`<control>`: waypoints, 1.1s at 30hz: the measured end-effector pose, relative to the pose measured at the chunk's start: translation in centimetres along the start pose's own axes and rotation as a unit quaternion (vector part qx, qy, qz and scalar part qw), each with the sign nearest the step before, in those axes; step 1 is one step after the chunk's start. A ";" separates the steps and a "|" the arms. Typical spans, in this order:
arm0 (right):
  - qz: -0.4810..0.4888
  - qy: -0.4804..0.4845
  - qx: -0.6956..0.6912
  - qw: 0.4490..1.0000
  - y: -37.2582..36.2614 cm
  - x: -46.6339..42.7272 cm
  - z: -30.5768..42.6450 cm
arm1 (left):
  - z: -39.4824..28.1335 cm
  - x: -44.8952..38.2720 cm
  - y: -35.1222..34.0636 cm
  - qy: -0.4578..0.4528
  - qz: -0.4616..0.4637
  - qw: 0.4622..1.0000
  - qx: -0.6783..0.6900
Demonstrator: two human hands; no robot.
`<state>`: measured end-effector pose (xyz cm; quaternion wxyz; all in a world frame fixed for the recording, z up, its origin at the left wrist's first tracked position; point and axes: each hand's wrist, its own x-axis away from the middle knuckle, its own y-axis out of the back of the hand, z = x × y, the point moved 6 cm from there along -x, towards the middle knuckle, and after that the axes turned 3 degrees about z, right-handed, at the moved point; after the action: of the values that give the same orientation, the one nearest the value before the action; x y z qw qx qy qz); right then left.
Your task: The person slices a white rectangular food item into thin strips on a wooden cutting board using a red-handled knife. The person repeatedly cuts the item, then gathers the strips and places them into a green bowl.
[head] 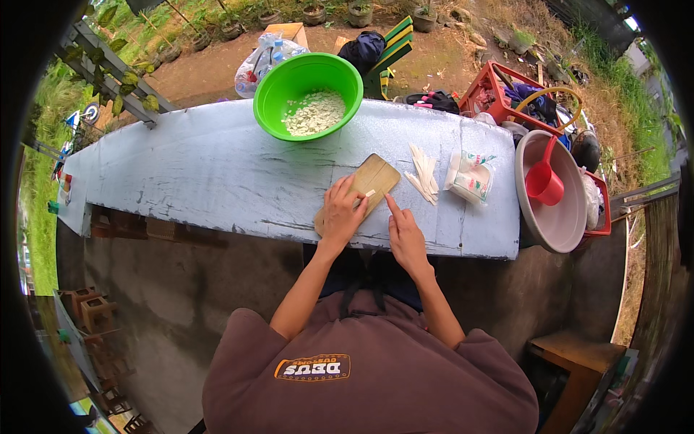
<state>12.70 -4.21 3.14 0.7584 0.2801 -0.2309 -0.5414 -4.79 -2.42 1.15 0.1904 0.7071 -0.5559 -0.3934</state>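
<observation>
A wooden cutting board (pixel 378 174) lies tilted on the pale tabletop in front of me. My left hand (pixel 342 210) rests on the board, its fingers around a small pale strip (pixel 370 193). Near the board's right edge is my right hand (pixel 405 233), index finger pointing forward; whether it holds a thin tool cannot be made out. Several long pale strips (pixel 425 172) lie in a loose pile right of the board. Beyond the board stands a green plastic basin (pixel 265 108) with many small pale pieces (pixel 315 113) in it. A clear plastic packet (pixel 470 177) with white contents lies right of the strips.
At the table's (pixel 190 163) right end a grey basin (pixel 561 228) holds a red dipper (pixel 545 182). Red crates (pixel 490 89) with cloth and other items stand behind it. A bag of plastic bottles (pixel 260 68) and a dark bag (pixel 364 51) are beyond the far edge.
</observation>
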 end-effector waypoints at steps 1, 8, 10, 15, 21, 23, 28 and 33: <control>0.006 -0.002 0.005 1.000 -0.2 -0.1 -0.1 | 0.0 -0.2 -0.5 -0.002 -0.004 1.000 0.001; 0.016 0.013 0.009 1.000 -1.2 -0.6 -1.2 | -0.6 -0.3 -0.5 -0.060 -0.007 0.998 0.023; 0.022 0.015 0.011 1.000 -1.5 -0.7 -1.0 | -0.6 -0.2 -0.4 -0.066 -0.004 0.998 0.016; 0.017 -0.002 0.021 1.000 -1.3 -0.4 -0.4 | -0.4 -0.4 -1.4 -0.013 -0.017 1.000 0.004; 0.021 -0.025 0.058 0.998 -0.7 -1.0 -0.2 | -0.3 -0.3 -1.2 -0.012 -0.023 1.000 0.017; 0.025 -0.018 0.058 0.998 -0.7 -1.0 -0.3 | -0.4 0.0 -0.8 -0.037 -0.001 0.999 0.015; 0.024 -0.017 0.080 0.996 -0.4 -1.3 -0.2 | -0.4 0.2 -0.4 -0.072 0.038 0.997 0.007; 0.034 -0.026 0.093 0.995 0.0 -1.4 0.2 | -0.8 0.4 -0.5 -0.085 0.045 0.995 -0.021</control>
<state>12.11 -2.94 3.20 0.7409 0.3267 -0.3096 -0.4985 -3.84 -2.78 1.16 0.1746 0.6417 -0.5929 -0.4541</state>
